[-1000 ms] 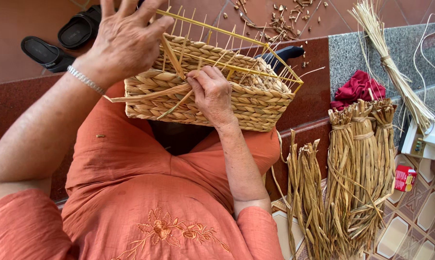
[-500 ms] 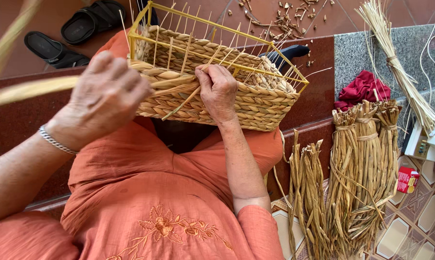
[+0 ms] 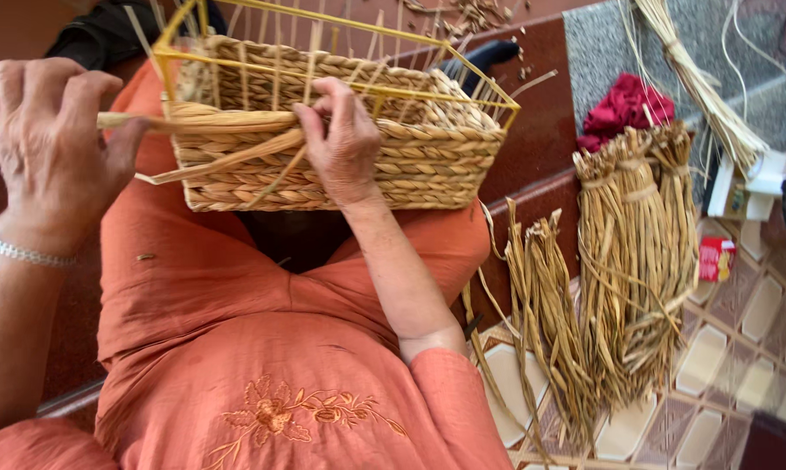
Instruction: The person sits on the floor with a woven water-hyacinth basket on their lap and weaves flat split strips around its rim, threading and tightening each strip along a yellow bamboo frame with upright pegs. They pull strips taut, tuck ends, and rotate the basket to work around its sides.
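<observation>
A half-woven straw basket (image 3: 428, 165) on a yellow wire frame (image 3: 488, 87) rests on my lap, over orange trousers. My right hand (image 3: 342, 139) presses on the basket's near wall, fingers pinching the woven strand at the top row. My left hand (image 3: 49, 144) is out to the left, closed around a long flat straw strand (image 3: 227, 122) that runs from it into the weave. A silver bracelet sits on my left wrist.
Tied bundles of dried straw (image 3: 641, 252) lean against the step at right, with looser stalks (image 3: 549, 313) beside them. A red cloth (image 3: 623, 109) lies on the grey stone ledge. A small red box (image 3: 716, 258) sits on the tiled floor. Dark sandals (image 3: 106, 30) lie top left.
My left hand has pulled the strand out to the left, drawing it taut. The view has shifted closer to the basket. My right hand stays on the near wall.
</observation>
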